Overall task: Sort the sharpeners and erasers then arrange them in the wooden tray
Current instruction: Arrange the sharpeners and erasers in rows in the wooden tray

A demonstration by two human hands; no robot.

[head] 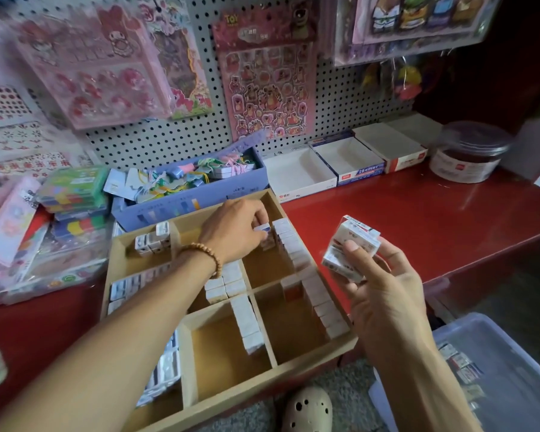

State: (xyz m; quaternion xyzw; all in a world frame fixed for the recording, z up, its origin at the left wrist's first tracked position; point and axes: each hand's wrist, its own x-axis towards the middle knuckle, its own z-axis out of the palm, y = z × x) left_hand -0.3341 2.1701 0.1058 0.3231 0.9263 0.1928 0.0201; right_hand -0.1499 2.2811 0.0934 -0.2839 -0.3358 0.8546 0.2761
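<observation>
The left hand (236, 227) pinches one eraser (262, 228) over a far compartment of the wooden tray (262, 380); the right hand (376, 275) grips a small stack of erasers (351, 244). Several compartments hold partial rows; more pieces wait in the plastic bin (512, 353), so sorting appears roughly midway.

Open red counter (418, 219) right of the wooden tray (293, 366): widest free lane, bounded at back by white cartons (300, 176) and round tub (471, 151). Tray's near compartments have bare floor; erasers (296, 247) line the right walls. Left arm (144, 310) crosses the tray's middle. Purple box (197, 194) touches tray's far edge; packets (72, 198) crowd left; hanging sticker sheets (268, 79) overhang behind.
</observation>
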